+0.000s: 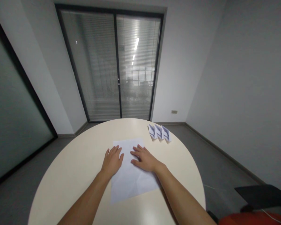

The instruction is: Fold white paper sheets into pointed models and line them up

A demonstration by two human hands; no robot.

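Note:
A white sheet of paper [131,182] lies on the round table in front of me. My left hand [112,161] rests on its left edge, palm down, with the fingers stretched out. On the right part of the sheet lies my right hand [144,158], its fingers spread and pointing left. Neither hand grips anything. Faint creases show in the lower part of the paper. Beyond my right hand, three folded paper pieces [159,132] stand in a row near the table's far right edge.
The pale round table [72,175] has a curved edge on both sides. A black armrest [263,195] and a red seat [250,218] are at the lower right. Past the table stands a glass door [100,68] with blinds.

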